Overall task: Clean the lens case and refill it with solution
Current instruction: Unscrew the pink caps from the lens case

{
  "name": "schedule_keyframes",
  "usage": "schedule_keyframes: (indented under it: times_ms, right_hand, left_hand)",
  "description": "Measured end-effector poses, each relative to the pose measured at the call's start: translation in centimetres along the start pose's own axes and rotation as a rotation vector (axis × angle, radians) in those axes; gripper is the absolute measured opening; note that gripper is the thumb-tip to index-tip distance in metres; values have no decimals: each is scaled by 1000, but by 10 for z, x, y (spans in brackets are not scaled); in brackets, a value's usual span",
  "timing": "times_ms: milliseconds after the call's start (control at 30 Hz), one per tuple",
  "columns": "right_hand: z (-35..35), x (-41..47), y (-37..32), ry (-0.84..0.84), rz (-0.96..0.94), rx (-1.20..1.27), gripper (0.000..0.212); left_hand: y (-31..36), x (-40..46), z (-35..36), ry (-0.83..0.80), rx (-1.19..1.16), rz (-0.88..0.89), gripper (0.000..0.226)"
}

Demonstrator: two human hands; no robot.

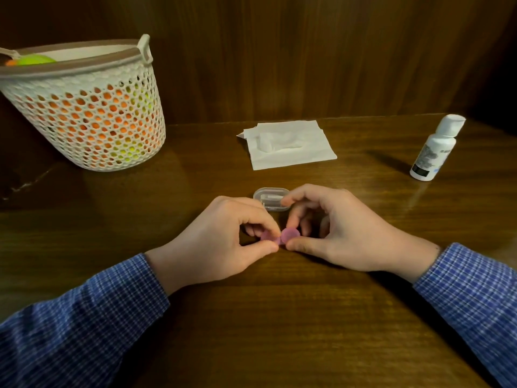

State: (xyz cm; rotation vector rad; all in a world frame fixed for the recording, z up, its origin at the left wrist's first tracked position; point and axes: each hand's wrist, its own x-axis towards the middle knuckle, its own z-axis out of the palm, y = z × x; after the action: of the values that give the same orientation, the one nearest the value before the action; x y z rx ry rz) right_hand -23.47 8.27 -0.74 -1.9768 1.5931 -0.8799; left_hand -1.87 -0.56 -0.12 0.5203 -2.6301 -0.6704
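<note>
While both hands pinch the pink lens case [281, 237], left hand [223, 242] and right hand [335, 233], uncapping seems underway. Next, unscrewing likely needs opposing twists.

A dark brown wooden table [279, 317] fills the lower part of the view, its polished top showing long grain lines and soft glare. Behind the table rises a wall of wood panelling [279, 51] in the same dark brown, with vertical grain and faint upright seams. The wall meets the table's far edge in a straight line. Toward the table's far right corner the panelling falls into deep shadow. Light comes from above and in front, warm and dim, brightest on the table's middle and fading toward its left edge, where a pale scratch or streak [25, 186] marks the surface near the far left side.
</note>
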Motion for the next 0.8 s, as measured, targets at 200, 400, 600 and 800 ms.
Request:
schedule_keyframes:
  times_ms: [200,400,600,800]
  right_hand:
    - [-3,1,1,-52,-5,44,66]
    - [2,0,-1,-25,-4,9,64]
    - [0,2,-1,-39,23,74,65]
    - [1,1,2,-46,28,94,67]
  left_hand:
    - [-1,-1,4,-64,30,16,40]
    - [0,0,3,-67,54,50,37]
    - [-2,0,4,-73,48,39,35]
    - [-3,0,4,-74,36,41,36]
